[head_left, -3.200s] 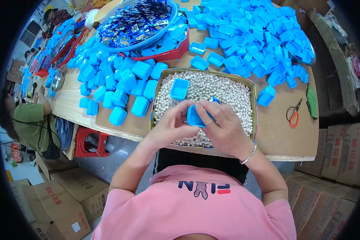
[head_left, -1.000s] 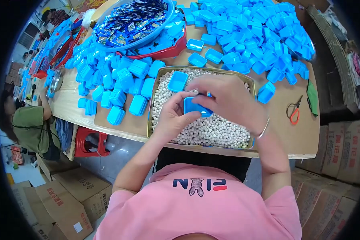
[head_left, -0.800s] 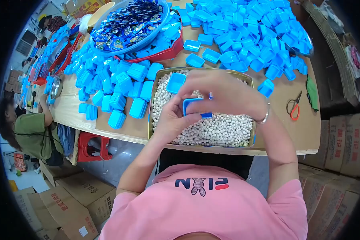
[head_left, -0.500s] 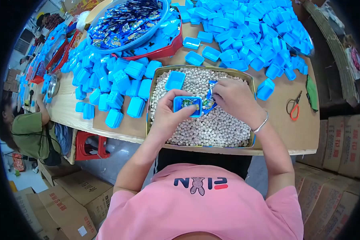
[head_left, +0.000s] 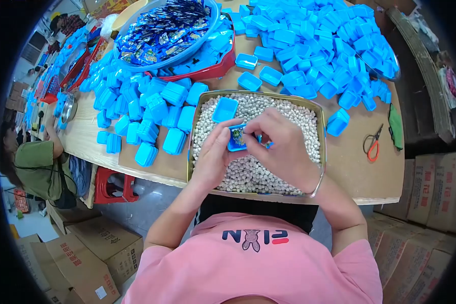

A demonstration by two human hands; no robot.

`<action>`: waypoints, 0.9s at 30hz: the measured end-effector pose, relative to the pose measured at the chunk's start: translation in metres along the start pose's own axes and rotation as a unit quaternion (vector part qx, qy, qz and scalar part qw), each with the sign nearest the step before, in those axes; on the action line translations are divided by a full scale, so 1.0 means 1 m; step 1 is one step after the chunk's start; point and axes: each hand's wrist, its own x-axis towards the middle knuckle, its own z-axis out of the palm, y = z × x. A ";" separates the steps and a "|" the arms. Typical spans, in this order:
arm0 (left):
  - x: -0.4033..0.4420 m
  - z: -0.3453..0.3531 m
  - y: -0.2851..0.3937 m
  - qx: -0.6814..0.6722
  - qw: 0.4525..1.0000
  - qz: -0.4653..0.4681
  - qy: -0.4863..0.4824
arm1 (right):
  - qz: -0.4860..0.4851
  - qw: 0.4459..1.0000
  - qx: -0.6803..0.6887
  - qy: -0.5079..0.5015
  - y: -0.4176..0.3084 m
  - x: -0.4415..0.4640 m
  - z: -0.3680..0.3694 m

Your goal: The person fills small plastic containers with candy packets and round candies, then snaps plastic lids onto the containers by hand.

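Observation:
My left hand (head_left: pixel 211 156) is closed around a small blue plastic box (head_left: pixel 236 146), holding it above a tray of pale round pellets (head_left: pixel 295 115). A shiny printed packet (head_left: pixel 237 134) shows inside the box. My right hand (head_left: pixel 282 148) bends over the box's right side with thumb and fingers pinched together. A bit of blue packet shows beneath those fingers, mostly hidden by them. Another open blue box (head_left: pixel 224 110) rests on the pellets, just beyond my left hand.
Closed blue boxes (head_left: pixel 157 109) are heaped to the left, open ones (head_left: pixel 314 45) at the back right. A blue basin (head_left: pixel 207 34) of packets sits over a red crate (head_left: pixel 223 67). Orange-handled scissors (head_left: pixel 373 151) lie right. A person (head_left: pixel 38 164) works at far left.
My right hand has moved left and down over the box, with the blue packet now largely covered by its fingers. The box is more hidden, and the view has shifted slightly.

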 end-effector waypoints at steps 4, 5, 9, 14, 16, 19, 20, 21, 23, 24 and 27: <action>0.000 -0.009 0.005 -0.027 1.000 -0.010 0.006 | 0.043 0.998 0.015 -0.051 0.029 0.048 -0.011; 0.001 -0.010 0.006 -0.043 0.999 -0.020 0.003 | 0.011 0.997 -0.045 -0.059 0.054 0.067 -0.007; 0.004 -0.017 0.000 0.024 0.999 -0.022 0.010 | -0.073 0.954 -0.285 -0.050 0.115 0.158 0.034; 0.001 -0.018 -0.003 0.084 0.996 -0.025 0.028 | -0.135 0.903 -0.398 -0.090 0.160 0.235 0.090; 0.001 -0.018 0.001 0.055 0.997 -0.033 0.036 | -0.144 0.857 -0.474 -0.144 0.169 0.250 0.106; 0.005 -0.014 0.009 0.066 0.997 -0.015 0.042 | -0.201 0.840 -0.482 -0.143 0.166 0.259 0.106; 0.004 -0.012 0.009 0.068 0.997 -0.011 0.044 | -0.227 0.830 -0.488 -0.147 0.167 0.257 0.102; 0.001 -0.010 0.008 0.069 0.996 -0.011 0.046 | -0.249 0.820 -0.491 -0.154 0.169 0.252 0.098; -0.001 -0.007 0.007 0.050 0.997 -0.020 0.047 | -0.277 0.860 -0.418 -0.093 0.155 0.239 0.077; 0.000 -0.007 0.008 0.040 0.998 -0.022 0.043 | -0.274 0.861 -0.416 -0.104 0.153 0.230 0.068; 0.004 -0.010 0.009 0.023 0.999 -0.024 0.024 | -0.317 0.916 -0.243 -0.039 0.142 0.200 0.037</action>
